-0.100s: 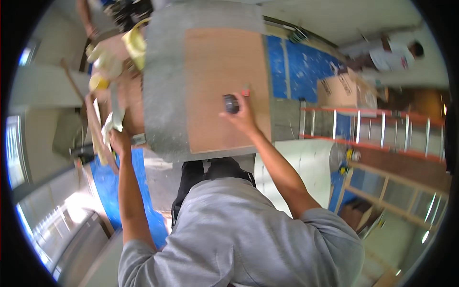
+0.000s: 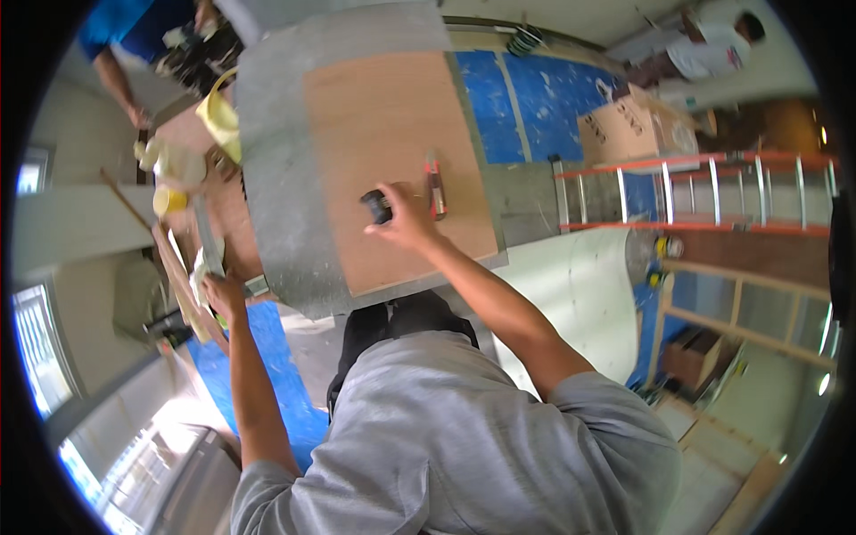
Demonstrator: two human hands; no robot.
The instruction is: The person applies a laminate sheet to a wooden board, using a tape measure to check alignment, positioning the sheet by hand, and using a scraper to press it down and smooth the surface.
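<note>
My right hand is closed on a small black rounded object, whose kind I cannot make out, above a brown board. Just right of the fingers, a red utility knife lies on the board. The board rests on a grey sheet-topped table. Off to the left, my left hand is closed on a crumpled white cloth, beside a grey metal strip and some wooden lengths. Its fingertips are partly hidden.
A yellow bucket, a pale jug and a yellow cup stand at left. A person's arm shows at far left; another person is far right. A cardboard box and an orange ladder are right.
The view has swung, shifting the table leftward in the picture. My right hand with the black object has moved left of the knife, which now shows in full. My left hand still grips the cloth.
</note>
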